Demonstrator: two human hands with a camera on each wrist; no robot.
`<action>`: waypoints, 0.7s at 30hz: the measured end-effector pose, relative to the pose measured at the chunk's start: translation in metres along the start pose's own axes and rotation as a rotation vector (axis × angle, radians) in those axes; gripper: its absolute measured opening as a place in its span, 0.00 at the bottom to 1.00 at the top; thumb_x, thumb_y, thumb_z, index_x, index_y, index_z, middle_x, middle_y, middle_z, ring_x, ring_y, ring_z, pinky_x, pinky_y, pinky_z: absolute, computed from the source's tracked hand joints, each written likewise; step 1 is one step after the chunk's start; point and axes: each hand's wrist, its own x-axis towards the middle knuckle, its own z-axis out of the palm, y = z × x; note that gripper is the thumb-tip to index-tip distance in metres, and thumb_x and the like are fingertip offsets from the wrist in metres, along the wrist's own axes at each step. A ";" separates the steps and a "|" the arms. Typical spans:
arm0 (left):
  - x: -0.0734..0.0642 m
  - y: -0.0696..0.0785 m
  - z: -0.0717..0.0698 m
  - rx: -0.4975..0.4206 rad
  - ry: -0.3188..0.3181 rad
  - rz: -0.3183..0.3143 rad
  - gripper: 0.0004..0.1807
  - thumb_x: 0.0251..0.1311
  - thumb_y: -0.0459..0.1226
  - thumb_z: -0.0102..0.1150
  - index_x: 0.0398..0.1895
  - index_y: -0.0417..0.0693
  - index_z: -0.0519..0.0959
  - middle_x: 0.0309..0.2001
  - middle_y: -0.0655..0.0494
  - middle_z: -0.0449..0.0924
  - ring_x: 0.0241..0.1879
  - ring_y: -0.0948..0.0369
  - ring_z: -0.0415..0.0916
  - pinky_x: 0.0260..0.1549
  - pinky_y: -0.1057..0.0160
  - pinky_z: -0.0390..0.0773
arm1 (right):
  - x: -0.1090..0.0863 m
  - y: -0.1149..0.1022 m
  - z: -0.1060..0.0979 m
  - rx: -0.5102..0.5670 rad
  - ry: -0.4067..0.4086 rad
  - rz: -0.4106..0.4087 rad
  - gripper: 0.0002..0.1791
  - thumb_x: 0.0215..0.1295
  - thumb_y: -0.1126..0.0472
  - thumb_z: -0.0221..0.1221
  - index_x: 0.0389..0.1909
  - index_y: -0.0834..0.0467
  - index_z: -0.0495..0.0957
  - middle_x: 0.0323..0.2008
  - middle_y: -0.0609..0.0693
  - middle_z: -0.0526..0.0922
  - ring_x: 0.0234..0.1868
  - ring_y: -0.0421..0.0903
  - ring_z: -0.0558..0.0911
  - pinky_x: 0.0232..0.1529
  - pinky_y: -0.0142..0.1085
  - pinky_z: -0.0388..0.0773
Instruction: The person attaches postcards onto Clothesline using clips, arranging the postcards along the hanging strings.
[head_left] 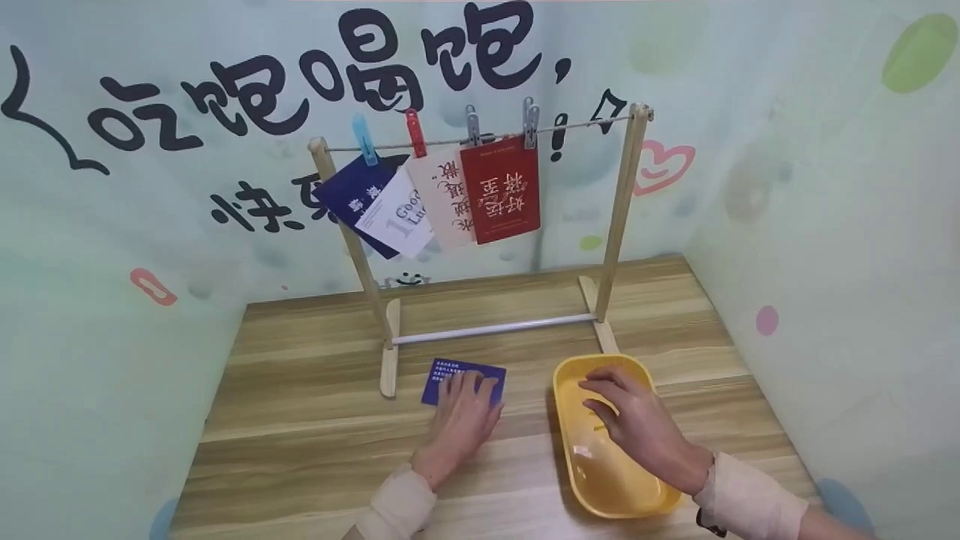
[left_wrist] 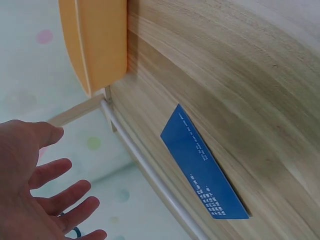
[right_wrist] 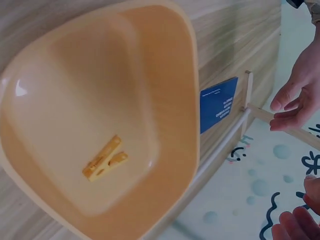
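Note:
My left hand [head_left: 465,412] is over a blue card [left_wrist: 200,165] with white print that lies on the table. In the left wrist view its fingers are relaxed, spread apart and hold nothing, with a gap between them and the card. Above the yellow basin [head_left: 568,465] is my right hand [head_left: 637,420], its fingers loosely bent with nothing between thumb and fingertips. A yellow clothespin [right_wrist: 105,160] lies on the basin's floor, as the right wrist view shows.
Behind the card stands a wooden rack [head_left: 621,217] with a cord on top. From it hang a dark blue card [head_left: 341,187], a white card [head_left: 401,221], a pale pink card [head_left: 442,202] and a red card [head_left: 501,191], held by coloured clothespins [head_left: 415,133]. A printed curtain surrounds the table.

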 end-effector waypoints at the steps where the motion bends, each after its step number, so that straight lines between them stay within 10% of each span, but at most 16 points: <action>1: 0.000 -0.001 0.001 -0.004 -0.016 -0.007 0.20 0.65 0.48 0.63 0.54 0.46 0.80 0.51 0.46 0.80 0.55 0.48 0.75 0.59 0.42 0.73 | -0.002 0.001 0.001 -0.002 -0.005 0.003 0.18 0.45 0.75 0.74 0.40 0.62 0.85 0.42 0.54 0.82 0.42 0.49 0.84 0.39 0.36 0.85; 21: -0.003 -0.028 0.033 0.033 -0.156 -0.083 0.23 0.61 0.46 0.66 0.55 0.44 0.79 0.50 0.43 0.80 0.53 0.46 0.76 0.56 0.41 0.74 | -0.024 0.019 0.019 -0.202 -0.171 -0.036 0.18 0.46 0.69 0.75 0.41 0.62 0.84 0.44 0.57 0.83 0.41 0.53 0.84 0.40 0.43 0.83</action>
